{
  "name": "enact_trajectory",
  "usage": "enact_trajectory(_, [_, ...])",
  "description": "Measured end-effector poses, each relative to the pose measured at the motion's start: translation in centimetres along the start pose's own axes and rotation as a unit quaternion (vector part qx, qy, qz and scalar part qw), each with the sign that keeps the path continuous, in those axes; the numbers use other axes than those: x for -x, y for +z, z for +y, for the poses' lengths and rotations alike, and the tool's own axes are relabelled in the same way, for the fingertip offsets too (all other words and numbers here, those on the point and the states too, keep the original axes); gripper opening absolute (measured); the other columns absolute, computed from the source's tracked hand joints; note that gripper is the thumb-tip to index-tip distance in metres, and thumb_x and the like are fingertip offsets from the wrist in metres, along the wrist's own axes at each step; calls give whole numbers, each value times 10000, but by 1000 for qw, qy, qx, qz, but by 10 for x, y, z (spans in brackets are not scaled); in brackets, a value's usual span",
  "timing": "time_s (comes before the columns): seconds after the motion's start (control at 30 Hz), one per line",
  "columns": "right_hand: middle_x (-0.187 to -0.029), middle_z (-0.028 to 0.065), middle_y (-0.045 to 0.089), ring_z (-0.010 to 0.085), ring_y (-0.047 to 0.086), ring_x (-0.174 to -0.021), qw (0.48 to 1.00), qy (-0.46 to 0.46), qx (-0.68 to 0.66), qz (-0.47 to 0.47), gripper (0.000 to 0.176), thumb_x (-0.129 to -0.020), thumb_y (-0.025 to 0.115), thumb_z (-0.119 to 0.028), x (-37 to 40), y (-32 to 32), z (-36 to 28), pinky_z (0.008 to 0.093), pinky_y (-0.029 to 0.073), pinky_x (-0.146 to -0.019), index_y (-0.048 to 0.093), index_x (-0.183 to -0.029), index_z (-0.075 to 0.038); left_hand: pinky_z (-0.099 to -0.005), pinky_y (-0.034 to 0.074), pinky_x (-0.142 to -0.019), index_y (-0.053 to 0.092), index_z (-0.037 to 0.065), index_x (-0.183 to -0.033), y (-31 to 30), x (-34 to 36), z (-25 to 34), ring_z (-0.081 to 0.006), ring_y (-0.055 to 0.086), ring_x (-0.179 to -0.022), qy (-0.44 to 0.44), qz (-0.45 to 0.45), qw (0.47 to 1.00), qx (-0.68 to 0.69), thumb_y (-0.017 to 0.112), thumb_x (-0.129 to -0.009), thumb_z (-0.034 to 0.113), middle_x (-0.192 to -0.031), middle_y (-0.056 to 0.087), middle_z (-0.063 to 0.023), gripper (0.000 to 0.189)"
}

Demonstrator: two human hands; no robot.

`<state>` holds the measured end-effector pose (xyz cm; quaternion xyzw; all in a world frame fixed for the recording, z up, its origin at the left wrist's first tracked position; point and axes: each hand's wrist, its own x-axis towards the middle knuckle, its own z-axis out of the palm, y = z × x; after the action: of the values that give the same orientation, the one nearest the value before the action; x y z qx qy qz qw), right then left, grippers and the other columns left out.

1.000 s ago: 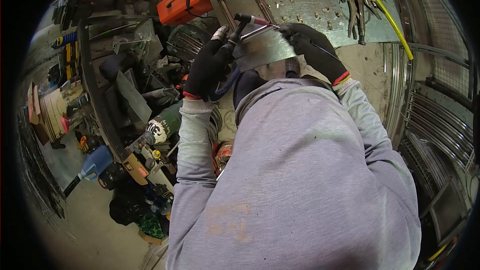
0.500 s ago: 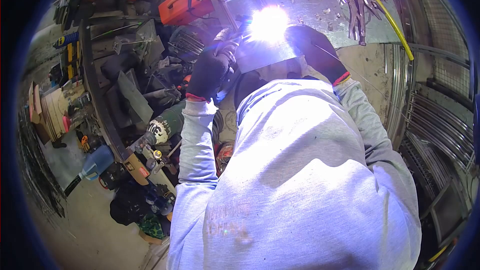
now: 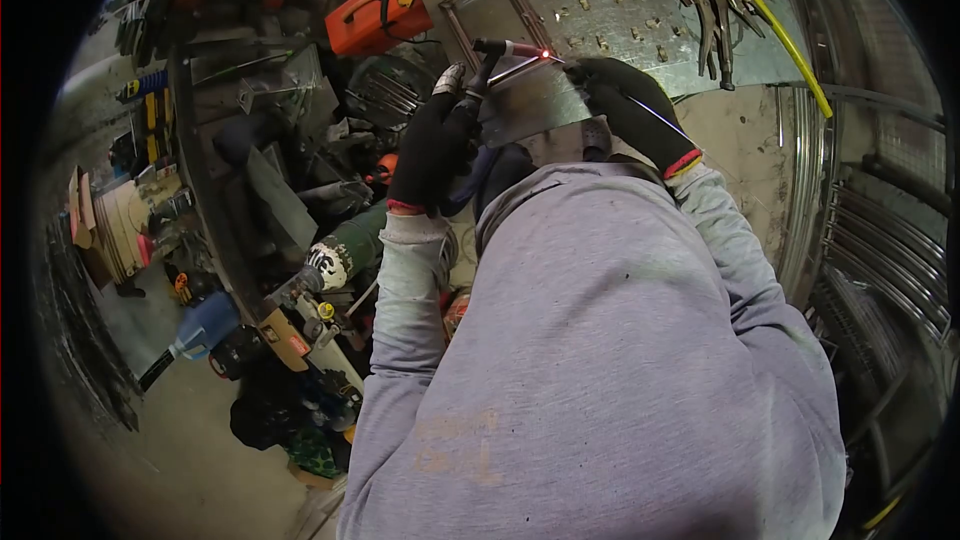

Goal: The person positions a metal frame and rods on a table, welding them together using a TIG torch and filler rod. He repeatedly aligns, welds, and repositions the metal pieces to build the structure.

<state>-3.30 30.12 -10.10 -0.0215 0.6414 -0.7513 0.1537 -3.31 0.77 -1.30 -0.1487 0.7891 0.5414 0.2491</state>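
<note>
My left hand (image 3: 432,150), in a dark glove with a red cuff, is closed around the handle of a TIG welding torch (image 3: 493,52). The torch head points right, and a small red glow (image 3: 545,55) shows at its tip, beside the corner of a thin metal frame (image 3: 465,2). My right hand (image 3: 628,105), gloved alike, pinches a thin filler rod (image 3: 656,114). One rod end reaches towards the glow, while the rest passes back over the glove. Both hands are at the near edge of a metal tabletop (image 3: 535,112).
Several small metal pieces (image 3: 603,42) are scattered on the tabletop. Locking pliers (image 3: 712,25) and a yellow rod (image 3: 790,48) lie at its right. An orange-red box (image 3: 370,18) stands at the left. Lower left are a green gas cylinder (image 3: 350,248) and a blue jug (image 3: 208,324).
The bright welding arc has gone out, leaving a small red glow and a darker scene. The torch is now plainly visible in my left hand. Both hands stay in nearly the same place.
</note>
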Motion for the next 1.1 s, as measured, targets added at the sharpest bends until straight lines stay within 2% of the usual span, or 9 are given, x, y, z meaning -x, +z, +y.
enact_trajectory(0.27, [-1124, 40, 715, 97, 616, -913, 999, 2, 37, 2, 353, -1011, 604, -128, 2, -2, -3, 275, 526, -811, 726, -1338, -76, -241, 454, -552, 474, 129, -1624, -1, 0, 0, -61, 554, -662, 9, 7, 1000, 1, 619, -1081, 370, -901, 635, -10, 611])
enact_trajectory(0.33, [-1303, 82, 724, 154, 666, -1180, 998, 44, 47, -22, 429, -1005, 569, -45, 1, -4, -5, 300, 539, -1009, 641, -1427, -18, -243, 456, -558, 481, 130, -1619, -1, 0, 2, -64, 556, -667, -8, 6, 1000, -10, 629, -1077, 379, -894, 630, -8, 615])
enact_trajectory(0.57, [-1309, 78, 722, 139, 663, -1138, 1000, 15, 10, -21, 418, -1006, 580, -64, 0, -5, 2, 288, 542, -978, 653, -1415, -19, -254, 460, -557, 485, 129, -1615, 1, 2, 7, -75, 562, -652, -18, 3, 1000, -15, 616, -1085, 350, -872, 617, -8, 588])
enact_trajectory(0.63, [-1209, 65, 723, 139, 662, -1081, 997, -61, 46, -6, 355, -1052, 581, -169, 0, 0, 0, 298, 533, -952, 708, -1369, -71, -263, 465, -548, 562, 93, -1530, 10, 10, 17, -85, 565, -621, -9, 33, 999, -9, 614, -1088, 277, -826, 618, -8, 481])
enact_trajectory(0.7, [-1314, 56, 721, 134, 653, -1177, 990, 4, 141, -6, 376, -1020, 604, -79, -1, -5, 3, 295, 530, -1017, 693, -1382, -39, -300, 467, -533, 649, 32, -1346, 16, 16, 26, -97, 575, -597, -79, 50, 994, 52, 634, -1067, 170, -768, 620, -20, 312])
enact_trajectory(0.8, [-1014, 74, 602, 222, 592, -935, 936, -158, 311, 50, 77, -1000, 588, -81, 8, 0, 6, 360, 504, -818, 628, -1061, -104, -314, 475, -536, 661, 18, -1317, 16, 13, 10, -106, 590, -610, -17, 57, 998, 2, 635, -1062, 172, -765, 625, -30, 299])
enact_trajectory(0.87, [-914, 81, 562, 251, 571, -854, 905, -210, 363, 68, 64, -994, 582, -82, 7, -1, 5, 382, 496, -751, 607, -953, -126, -316, 481, -541, 659, 18, -1337, 16, 13, 7, -110, 599, -621, 44, 58, 997, -31, 628, -1066, 203, -775, 631, -35, 329])
enact_trajectory(0.93, [-1333, 50, 715, 140, 650, -1209, 998, -21, 41, -40, 372, -1032, 615, -92, 1, -10, 3, 299, 523, -1041, 686, -1394, -43, -305, 494, -556, 611, 36, -1446, 22, 19, 16, -119, 608, -642, 57, 82, 992, -80, 607, -1069, 277, -829, 653, -49, 448])
enact_trajectory(1.1, [-1360, 68, 704, 155, 642, -1247, 998, -6, 58, -39, 375, -1054, 618, -126, 3, -6, -12, 308, 509, -1066, 667, -1414, -36, -281, 487, -566, 466, 93, -1612, 15, 14, 6, -97, 588, -677, 87, 46, 987, -129, 599, -1061, 311, -907, 648, -36, 608])
